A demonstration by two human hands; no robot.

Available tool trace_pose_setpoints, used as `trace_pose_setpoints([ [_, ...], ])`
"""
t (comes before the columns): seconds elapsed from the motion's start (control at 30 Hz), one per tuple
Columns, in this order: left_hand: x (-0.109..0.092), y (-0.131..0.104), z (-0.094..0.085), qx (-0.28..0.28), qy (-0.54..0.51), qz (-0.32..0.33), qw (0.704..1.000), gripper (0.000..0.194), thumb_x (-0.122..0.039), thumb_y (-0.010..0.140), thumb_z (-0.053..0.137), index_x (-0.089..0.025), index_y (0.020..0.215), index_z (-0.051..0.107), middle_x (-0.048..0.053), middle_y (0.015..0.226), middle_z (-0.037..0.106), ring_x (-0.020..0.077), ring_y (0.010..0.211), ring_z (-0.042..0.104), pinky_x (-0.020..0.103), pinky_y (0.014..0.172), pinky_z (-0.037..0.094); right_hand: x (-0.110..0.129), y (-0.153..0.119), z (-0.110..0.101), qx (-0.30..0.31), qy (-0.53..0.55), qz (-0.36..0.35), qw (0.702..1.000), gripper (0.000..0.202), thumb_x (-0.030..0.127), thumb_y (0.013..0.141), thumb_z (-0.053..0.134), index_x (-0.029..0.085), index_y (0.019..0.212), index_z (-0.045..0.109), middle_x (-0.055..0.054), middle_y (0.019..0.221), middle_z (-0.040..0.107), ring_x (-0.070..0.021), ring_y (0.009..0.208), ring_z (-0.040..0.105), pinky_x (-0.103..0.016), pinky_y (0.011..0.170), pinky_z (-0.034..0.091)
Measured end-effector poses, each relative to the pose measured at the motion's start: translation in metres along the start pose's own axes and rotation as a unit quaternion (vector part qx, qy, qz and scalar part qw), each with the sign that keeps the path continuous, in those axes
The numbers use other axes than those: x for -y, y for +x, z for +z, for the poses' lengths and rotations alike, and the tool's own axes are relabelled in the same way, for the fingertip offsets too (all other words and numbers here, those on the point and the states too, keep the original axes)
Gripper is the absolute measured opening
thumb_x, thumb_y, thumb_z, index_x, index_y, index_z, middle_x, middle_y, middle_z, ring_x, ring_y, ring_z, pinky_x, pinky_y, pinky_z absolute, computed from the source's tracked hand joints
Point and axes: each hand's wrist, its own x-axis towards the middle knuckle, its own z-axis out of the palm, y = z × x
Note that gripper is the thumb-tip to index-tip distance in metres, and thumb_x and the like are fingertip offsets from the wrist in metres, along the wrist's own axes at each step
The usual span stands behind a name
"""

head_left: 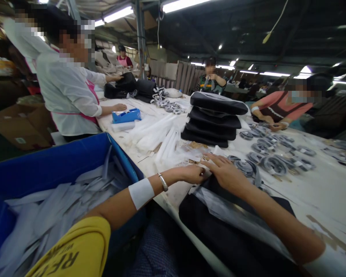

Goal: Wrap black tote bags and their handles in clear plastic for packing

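A black fabric piece [216, 227], perhaps a bag, lies in front of me at the table's near edge. A strip of clear plastic [236, 213] runs along its top. At its far end my left hand [194, 174] is closed, fingers curled in; whatever they pinch is too small or hidden to name. My right hand [226, 173] reaches across the black piece, its fingers stretched out beside the left fingertips. Just beyond both hands are small brown and clear scraps [200, 148]. Coiled grey straps [245, 167] lie close to the right hand.
To the left, a blue bin [60, 157] holds many whitish strips. White plastic strips [161, 134] spread over the table [328, 192] near a blue tape dispenser [127, 115]. Folded black pieces [212, 123] form a stack ahead. Co-workers stand left, ahead and right, beside more grey coils [273, 164].
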Motion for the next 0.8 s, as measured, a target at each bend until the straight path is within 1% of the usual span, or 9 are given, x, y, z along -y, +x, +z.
trace_pose_setpoints([
  [0.07,0.002,-0.013,-0.001,-0.010,-0.003,0.013,1.000,0.009,-0.018,0.078,0.062,-0.017,0.083,0.071,0.008,0.085,0.073,0.0241,0.079,0.065,0.032,0.077,0.047,-0.011,0.020,-0.010,0.116,0.008,-0.039,0.992,0.048,0.005,0.083,0.043,0.027,0.116,0.069,-0.007,0.127,0.066,-0.0291,0.124,0.054,-0.058,0.111,0.027],
  [0.17,0.004,-0.050,0.002,-0.088,-0.021,0.009,0.996,0.025,-0.024,0.085,0.060,-0.021,0.109,0.070,0.007,0.101,0.073,0.0234,0.091,0.065,0.030,0.083,0.046,-0.028,0.050,-0.020,0.253,0.045,-0.048,0.965,0.025,0.019,0.081,0.058,0.029,0.095,0.076,-0.004,0.096,0.075,-0.0290,0.102,0.066,-0.056,0.107,0.031],
  [0.23,0.004,-0.083,0.010,-0.152,-0.056,-0.035,0.986,0.022,-0.030,0.091,0.055,-0.024,0.104,0.071,0.004,0.101,0.073,0.0208,0.090,0.066,0.027,0.081,0.047,-0.037,0.068,-0.024,0.326,0.076,-0.049,0.941,0.019,0.028,0.079,0.064,0.029,0.092,0.078,-0.004,0.091,0.076,-0.0282,0.094,0.068,-0.047,0.098,0.041],
  [0.3,0.001,-0.117,0.025,-0.140,-0.120,-0.090,0.979,0.019,-0.036,0.092,0.056,-0.027,0.099,0.071,0.002,0.095,0.073,0.0177,0.084,0.066,0.024,0.075,0.048,-0.041,0.083,-0.025,0.397,0.112,-0.049,0.910,0.020,0.033,0.078,0.065,0.028,0.092,0.079,-0.003,0.090,0.077,-0.0261,0.088,0.069,-0.037,0.084,0.048],
  [0.4,-0.008,-0.153,0.048,-0.134,-0.172,-0.149,0.965,0.014,-0.033,0.091,0.059,-0.027,0.098,0.070,0.001,0.097,0.071,0.0156,0.087,0.065,0.022,0.076,0.048,-0.039,0.102,-0.021,0.520,0.168,-0.041,0.837,0.024,0.038,0.077,0.067,0.024,0.091,0.080,-0.002,0.085,0.077,-0.0223,0.079,0.069,-0.029,0.071,0.047],
  [0.5,-0.014,-0.162,0.065,-0.115,-0.185,-0.156,0.963,0.023,-0.021,0.095,0.048,-0.024,0.102,0.070,0.003,0.100,0.072,0.0153,0.094,0.066,0.022,0.083,0.047,-0.031,0.110,-0.010,0.636,0.211,-0.047,0.741,0.031,0.043,0.074,0.071,0.021,0.093,0.080,-0.001,0.079,0.076,-0.0189,0.072,0.067,-0.025,0.064,0.044],
  [0.57,-0.013,-0.158,0.070,-0.067,-0.195,-0.152,0.967,0.026,-0.016,0.093,0.048,-0.023,0.107,0.070,0.003,0.101,0.074,0.0157,0.094,0.068,0.021,0.083,0.048,-0.025,0.108,-0.002,0.659,0.228,-0.068,0.714,0.031,0.043,0.074,0.071,0.019,0.091,0.080,-0.001,0.076,0.075,-0.0166,0.067,0.064,-0.023,0.060,0.041],
  [0.67,-0.005,-0.149,0.071,-0.004,-0.216,-0.167,0.962,0.025,-0.017,0.092,0.055,-0.024,0.109,0.072,0.001,0.104,0.076,0.0165,0.096,0.070,0.020,0.085,0.048,-0.020,0.096,0.006,0.638,0.261,-0.087,0.719,0.024,0.039,0.077,0.068,0.019,0.085,0.080,0.001,0.068,0.071,-0.0131,0.059,0.058,-0.022,0.055,0.036],
  [0.8,0.004,-0.139,0.065,0.008,-0.247,-0.177,0.953,0.022,-0.024,0.092,0.061,-0.027,0.111,0.072,-0.001,0.102,0.077,0.0154,0.095,0.071,0.018,0.083,0.047,-0.016,0.078,0.011,0.622,0.328,-0.046,0.710,0.024,0.041,0.082,0.066,0.020,0.084,0.078,0.003,0.065,0.067,-0.0116,0.058,0.057,-0.021,0.053,0.034],
])
